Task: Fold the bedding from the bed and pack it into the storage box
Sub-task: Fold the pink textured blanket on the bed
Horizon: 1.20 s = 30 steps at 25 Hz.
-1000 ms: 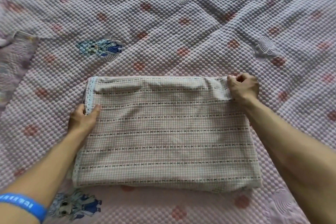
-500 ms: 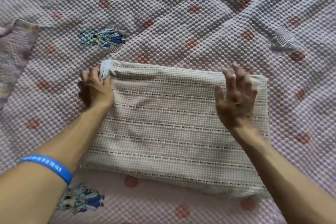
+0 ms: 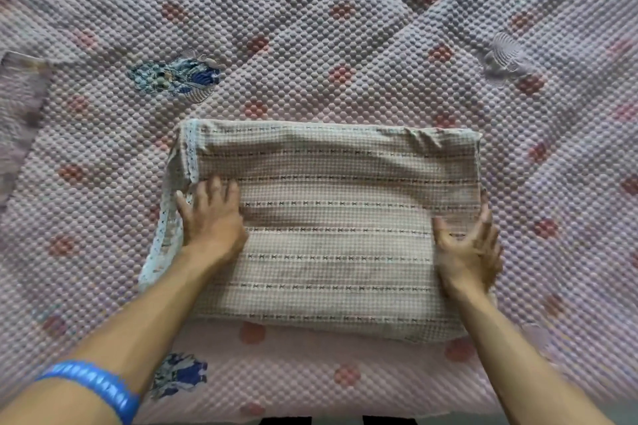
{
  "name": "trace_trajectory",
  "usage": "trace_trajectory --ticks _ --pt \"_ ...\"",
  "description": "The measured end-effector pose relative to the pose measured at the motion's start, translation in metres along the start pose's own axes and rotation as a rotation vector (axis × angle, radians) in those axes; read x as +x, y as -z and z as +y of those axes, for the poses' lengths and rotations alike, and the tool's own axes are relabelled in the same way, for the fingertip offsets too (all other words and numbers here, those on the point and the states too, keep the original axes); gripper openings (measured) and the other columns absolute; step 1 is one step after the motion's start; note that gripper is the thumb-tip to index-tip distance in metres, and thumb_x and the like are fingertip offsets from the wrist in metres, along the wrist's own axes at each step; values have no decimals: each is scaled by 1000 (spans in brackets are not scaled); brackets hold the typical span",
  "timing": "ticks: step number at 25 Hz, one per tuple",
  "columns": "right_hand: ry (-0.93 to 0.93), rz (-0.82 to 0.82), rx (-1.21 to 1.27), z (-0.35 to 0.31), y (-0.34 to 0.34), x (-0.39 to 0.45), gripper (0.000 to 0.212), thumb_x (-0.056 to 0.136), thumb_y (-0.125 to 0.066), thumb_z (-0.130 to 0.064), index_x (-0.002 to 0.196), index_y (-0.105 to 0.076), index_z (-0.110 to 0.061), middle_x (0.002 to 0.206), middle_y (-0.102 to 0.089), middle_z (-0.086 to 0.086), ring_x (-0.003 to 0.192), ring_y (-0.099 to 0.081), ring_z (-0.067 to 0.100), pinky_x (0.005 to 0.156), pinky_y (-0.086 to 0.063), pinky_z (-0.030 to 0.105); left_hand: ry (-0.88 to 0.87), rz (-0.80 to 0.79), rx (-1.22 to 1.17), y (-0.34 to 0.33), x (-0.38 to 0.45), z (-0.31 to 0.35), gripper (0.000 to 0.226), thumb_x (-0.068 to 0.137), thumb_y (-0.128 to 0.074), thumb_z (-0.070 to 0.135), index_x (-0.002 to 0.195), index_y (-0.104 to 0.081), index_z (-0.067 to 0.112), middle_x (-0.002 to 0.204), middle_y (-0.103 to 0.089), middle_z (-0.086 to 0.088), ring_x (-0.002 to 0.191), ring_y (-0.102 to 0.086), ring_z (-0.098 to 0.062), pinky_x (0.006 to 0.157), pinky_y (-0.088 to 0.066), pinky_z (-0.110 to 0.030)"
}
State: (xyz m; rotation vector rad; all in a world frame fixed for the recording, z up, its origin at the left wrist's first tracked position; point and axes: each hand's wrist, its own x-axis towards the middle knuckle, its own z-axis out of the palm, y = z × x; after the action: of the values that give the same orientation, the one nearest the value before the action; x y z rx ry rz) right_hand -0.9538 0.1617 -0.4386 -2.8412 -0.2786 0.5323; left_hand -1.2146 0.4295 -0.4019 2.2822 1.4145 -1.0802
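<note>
Folded sheet (image 3: 345, 217): a checked, striped rectangle lying flat on the bed, near the person's edge, its long sides running left to right; a lace-trimmed edge (image 3: 165, 217) hangs loose along its left side.
Left hand (image 3: 210, 221): palm down on the sheet's left part, just beside the lace edge, fingers straight and spread, pointing away from the person; grip released, pressing flat.
Left arm: reaches in from the lower left, with a blue wristband (image 3: 100, 386) on the forearm.
Right hand (image 3: 469, 248): at the sheet's right edge, blurred; thumb on top of the cloth, fingers loosely bent along the side. Whether this grip grasps the sheet I cannot tell.
Bed cover (image 3: 310, 45): pink, bubble-textured, with red dots and cartoon prints, spread under everything.
</note>
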Motion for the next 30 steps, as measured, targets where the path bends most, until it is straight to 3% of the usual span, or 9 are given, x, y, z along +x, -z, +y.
trace_trajectory --ticks 4,6,9,12,16,19,22,24,30 --pt "-251 -474 703 30 44 2 86 46 -93 -45 113 -59 -5 109 -71 19 95 -69 30 88 -55 43 -400 427 -205 25 -30 71 72 78 -60 6 146 -37 17 153 -34 -16 141 -29 -36 116 -16 -61" --pt "-6 -517 646 16 67 7 52 63 -91 -20 106 -65 -9 99 -75 11 93 -71 29 82 -57 37 -756 592 -158 48 -43 121 77 71 -66 7 144 -40 17 149 -40 -15 137 -35 -35 112 -29 -60" --pt "392 -502 432 -16 106 -5 44 69 -81 -35 110 -65 -33 100 -74 -8 95 -70 12 83 -54 30 -1108 609 220 101 -81 199 85 73 -67 20 150 -30 24 161 -21 -8 149 -10 -31 118 -7 -60" --pt "565 -469 309 -35 160 -39 35 69 -69 -47 97 -67 -25 89 -71 -7 83 -66 8 74 -54 37 -1354 457 574 159 -119 230 40 79 -63 30 119 -58 31 129 -60 6 136 -42 -24 117 -21 -53" --pt "650 -511 416 -26 232 -69 24 67 -66 -37 91 -63 -34 77 -65 -15 71 -60 -2 66 -48 23 -1254 297 743 218 -165 221 11 82 -63 22 92 -63 25 71 -56 8 73 -58 -17 70 -47 -30" --pt "520 -747 260 -7 236 -56 41 68 -78 -23 105 -64 -34 91 -67 -16 85 -62 -2 77 -49 14 -1199 362 661 222 -167 205 10 80 -61 19 77 -55 26 60 -42 9 66 -55 -16 72 -47 -30" --pt "563 -790 214 -11 215 -37 30 71 -71 -4 74 -67 -33 80 -66 -19 82 -60 -5 70 -46 11 -1083 260 533 206 -152 187 16 80 -59 14 76 -50 27 65 -50 8 68 -57 -15 66 -43 -30" --pt "520 -737 302 -7 204 -19 31 67 -76 -11 89 -65 -31 96 -61 -16 91 -57 0 77 -45 17 -1081 338 480 196 -147 189 13 82 -58 16 85 -54 28 78 -60 7 83 -62 -17 77 -41 -32" --pt "-5 -607 457 93 172 -24 13 61 -76 -21 68 -67 -16 66 -61 -4 65 -54 11 57 -41 28 -1186 525 558 152 -151 276 24 93 -48 16 114 -58 23 108 -64 3 110 -56 -23 110 -23 -42"
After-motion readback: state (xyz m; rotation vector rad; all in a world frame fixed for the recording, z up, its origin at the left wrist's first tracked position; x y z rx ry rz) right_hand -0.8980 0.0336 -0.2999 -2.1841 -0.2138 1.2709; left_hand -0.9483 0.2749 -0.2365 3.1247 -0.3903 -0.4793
